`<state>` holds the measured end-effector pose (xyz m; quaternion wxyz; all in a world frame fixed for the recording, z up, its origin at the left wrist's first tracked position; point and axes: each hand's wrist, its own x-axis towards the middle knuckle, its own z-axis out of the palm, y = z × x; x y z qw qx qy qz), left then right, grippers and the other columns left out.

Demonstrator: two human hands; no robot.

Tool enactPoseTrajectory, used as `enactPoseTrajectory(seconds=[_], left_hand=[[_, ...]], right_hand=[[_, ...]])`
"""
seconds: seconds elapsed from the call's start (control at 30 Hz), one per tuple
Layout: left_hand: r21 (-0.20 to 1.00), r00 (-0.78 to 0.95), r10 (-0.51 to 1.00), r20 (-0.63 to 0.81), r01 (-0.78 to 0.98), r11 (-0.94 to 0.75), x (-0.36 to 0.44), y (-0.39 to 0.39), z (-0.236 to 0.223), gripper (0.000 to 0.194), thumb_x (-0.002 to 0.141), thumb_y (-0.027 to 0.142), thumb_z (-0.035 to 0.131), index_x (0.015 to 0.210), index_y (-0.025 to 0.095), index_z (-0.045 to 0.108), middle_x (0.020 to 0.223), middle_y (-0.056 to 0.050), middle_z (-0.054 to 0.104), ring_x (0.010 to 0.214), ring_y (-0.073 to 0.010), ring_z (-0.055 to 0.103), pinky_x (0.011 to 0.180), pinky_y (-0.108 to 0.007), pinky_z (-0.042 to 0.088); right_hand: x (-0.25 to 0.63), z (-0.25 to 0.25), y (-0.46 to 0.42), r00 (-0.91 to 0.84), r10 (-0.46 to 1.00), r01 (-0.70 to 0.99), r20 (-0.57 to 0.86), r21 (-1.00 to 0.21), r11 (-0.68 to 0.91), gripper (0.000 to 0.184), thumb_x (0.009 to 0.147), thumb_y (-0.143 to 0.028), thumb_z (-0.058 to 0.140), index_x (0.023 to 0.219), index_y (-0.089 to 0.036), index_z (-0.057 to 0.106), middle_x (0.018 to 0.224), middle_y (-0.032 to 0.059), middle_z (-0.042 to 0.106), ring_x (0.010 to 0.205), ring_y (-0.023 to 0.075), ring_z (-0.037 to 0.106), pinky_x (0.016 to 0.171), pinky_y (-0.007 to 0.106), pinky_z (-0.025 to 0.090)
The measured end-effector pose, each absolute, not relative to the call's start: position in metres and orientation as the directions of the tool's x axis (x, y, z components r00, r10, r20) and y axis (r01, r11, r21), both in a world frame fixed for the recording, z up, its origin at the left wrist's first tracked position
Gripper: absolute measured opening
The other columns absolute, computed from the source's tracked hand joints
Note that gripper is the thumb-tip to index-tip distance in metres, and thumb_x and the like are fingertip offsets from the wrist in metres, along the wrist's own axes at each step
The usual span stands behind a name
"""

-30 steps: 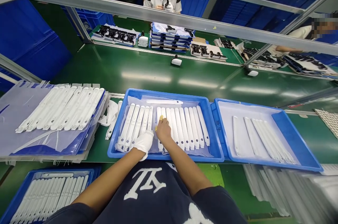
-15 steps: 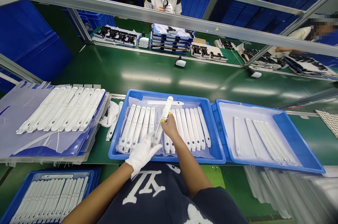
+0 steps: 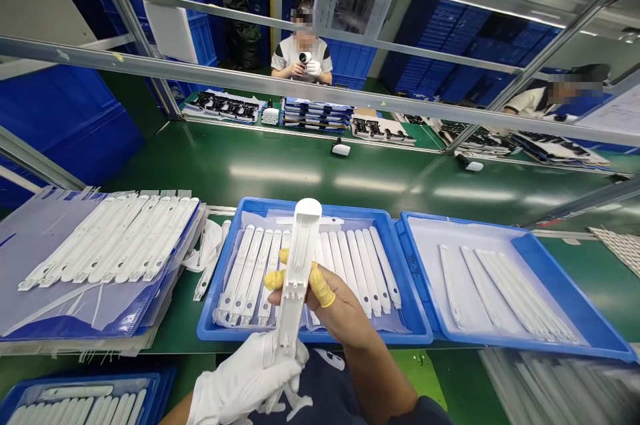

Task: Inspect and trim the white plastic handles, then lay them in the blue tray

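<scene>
Head view: long green assembly surface (image 3: pixel 235 171) runs across, with a seated person (image 3: pixel 301 55) beyond it and blue crates (image 3: pixel 363 55) behind. Near side, left to right: white plastic strips (image 3: pixel 110 238) lined up on a plastic sheet (image 3: pixel 40 291), centre blue tray (image 3: pixel 405 298), right blue tray (image 3: pixel 555 291) holding a few thin white strips (image 3: pixel 505 291). Centre tray carries a row of white strips (image 3: pixel 360 271) side by side on a clear liner. Held part: one white ribbed plastic strip (image 3: pixel 296 271), near upright, slightly tilted, raised above the centre tray's near side. Left hand (image 3: pixel 240 378), white-gloved, closed around its lower end. Right hand (image 3: pixel 340 311), bare, grips its middle from the right, with yellow finger cots (image 3: pixel 323 290) pressed against it. Neither hand is open.
</scene>
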<state>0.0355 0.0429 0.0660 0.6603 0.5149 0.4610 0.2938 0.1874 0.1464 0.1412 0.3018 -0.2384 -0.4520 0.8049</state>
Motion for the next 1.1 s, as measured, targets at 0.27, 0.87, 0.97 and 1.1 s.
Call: enactPoseTrajectory(seconds=[0.27, 0.87, 0.97, 1.1], left_hand=[[0.899, 0.484, 0.773, -0.409, 0.070, 0.432, 0.035, 0.034, 0.074, 0.053, 0.083, 0.058, 0.073, 0.121, 0.021, 0.065, 0.099, -0.006, 0.067, 0.087, -0.0209, 0.062, 0.082, -0.035, 0.054], [0.791, 0.455, 0.845, -0.283, -0.388, 0.473, 0.038, 0.060, 0.131, 0.038, 0.074, 0.035, 0.089, 0.100, 0.016, 0.069, 0.078, 0.001, 0.065, 0.065, -0.0109, 0.060, 0.063, -0.022, 0.052], [0.810, 0.403, 0.861, -0.310, -0.361, 0.462, 0.038, 0.060, 0.133, 0.046, 0.080, 0.042, 0.084, 0.114, 0.016, 0.068, 0.082, -0.001, 0.068, 0.060, -0.0097, 0.059, 0.056, -0.020, 0.051], [0.806, 0.357, 0.868, -0.344, -0.362, 0.468, 0.038, 0.060, 0.129, 0.032, 0.093, 0.044, 0.070, 0.100, 0.013, 0.069, 0.066, 0.000, 0.066, 0.056, -0.0104, 0.063, 0.056, -0.020, 0.053]], right_hand=[[0.188, 0.140, 0.145, -0.723, 0.690, -0.374, -0.040, -0.817, -0.439, 0.059, 0.084, -0.062, 0.070, 0.127, -0.021, 0.068, 0.098, 0.0069, 0.071, 0.080, 0.0157, 0.067, 0.085, 0.038, 0.056], [0.152, 0.163, 0.193, -0.591, 0.762, -0.574, -0.266, -0.525, -0.629, 0.023, 0.103, -0.032, 0.053, 0.115, -0.021, 0.069, 0.074, -0.0055, 0.051, 0.056, 0.0036, 0.045, 0.047, 0.009, 0.046], [0.150, 0.162, 0.192, -0.497, 0.824, -0.601, -0.272, -0.577, -0.553, 0.019, 0.097, -0.027, 0.061, 0.115, -0.023, 0.068, 0.077, -0.0062, 0.057, 0.061, 0.0042, 0.053, 0.051, 0.011, 0.050], [0.151, 0.160, 0.190, -0.384, 0.892, -0.598, -0.238, -0.672, -0.437, 0.024, 0.095, -0.028, 0.063, 0.119, -0.030, 0.064, 0.103, -0.0037, 0.070, 0.086, 0.0101, 0.068, 0.066, 0.018, 0.060]])
